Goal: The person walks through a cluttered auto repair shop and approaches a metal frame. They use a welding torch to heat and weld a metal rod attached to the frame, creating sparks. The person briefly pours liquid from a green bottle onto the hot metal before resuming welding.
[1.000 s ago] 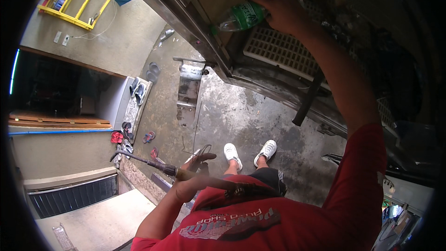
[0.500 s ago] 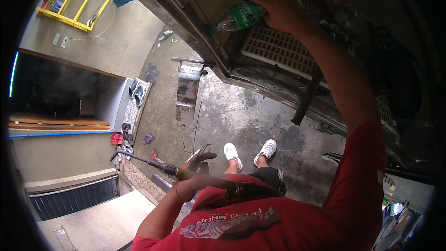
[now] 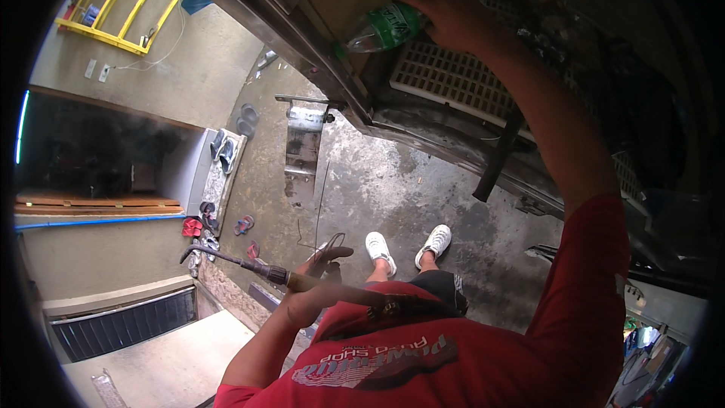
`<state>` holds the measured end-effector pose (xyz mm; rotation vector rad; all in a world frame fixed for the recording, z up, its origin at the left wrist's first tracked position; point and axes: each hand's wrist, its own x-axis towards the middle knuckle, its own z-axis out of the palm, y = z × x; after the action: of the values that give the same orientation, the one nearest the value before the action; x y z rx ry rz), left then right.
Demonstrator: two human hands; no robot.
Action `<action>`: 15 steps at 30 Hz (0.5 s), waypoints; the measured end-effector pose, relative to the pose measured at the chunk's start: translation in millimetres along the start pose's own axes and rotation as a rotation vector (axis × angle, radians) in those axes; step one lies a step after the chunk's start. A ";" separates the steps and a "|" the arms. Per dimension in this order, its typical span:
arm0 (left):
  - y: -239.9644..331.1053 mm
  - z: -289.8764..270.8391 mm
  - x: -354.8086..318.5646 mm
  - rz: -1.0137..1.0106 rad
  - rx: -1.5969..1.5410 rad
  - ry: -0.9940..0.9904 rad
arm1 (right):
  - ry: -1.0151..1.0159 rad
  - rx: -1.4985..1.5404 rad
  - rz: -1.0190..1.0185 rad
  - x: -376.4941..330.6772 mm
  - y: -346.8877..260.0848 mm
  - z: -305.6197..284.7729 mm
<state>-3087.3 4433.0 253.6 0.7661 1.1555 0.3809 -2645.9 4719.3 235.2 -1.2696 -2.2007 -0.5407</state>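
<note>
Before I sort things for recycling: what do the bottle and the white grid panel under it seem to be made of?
The bottle looks like clear plastic: see-through, glossy, with a green label band. The right hand holds it. The grid panel looks like moulded plastic, matt off-white with even small square holes; painted metal cannot be ruled out.

This is a workshop or garage. A stained concrete floor (image 3: 393, 181) lies below a metal frame (image 3: 302, 38), a yellow steel rack (image 3: 113, 11) leans by the wall, a ribbed shutter (image 3: 121, 325) closes an opening, and sandals (image 3: 226, 151) lie by a step.
</note>
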 end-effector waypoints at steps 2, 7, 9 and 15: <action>0.3 0.2 0.0 0.000 0.004 0.005 | 0.019 -0.007 -0.006 1.6 -0.3 1.8; 0.9 0.4 1.8 0.002 -0.001 0.005 | -0.009 -0.024 0.027 6.0 -6.5 -2.2; 3.5 2.8 0.6 0.004 -0.005 0.000 | -0.025 -0.023 0.041 6.8 -10.8 -5.3; 12.9 17.9 4.2 -0.010 0.081 0.034 | 0.022 0.064 0.025 -3.8 -0.6 -9.5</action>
<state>-3067.9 4438.5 263.4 0.8265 1.2120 0.3419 -2642.5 4711.0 240.1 -1.2501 -2.1637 -0.4686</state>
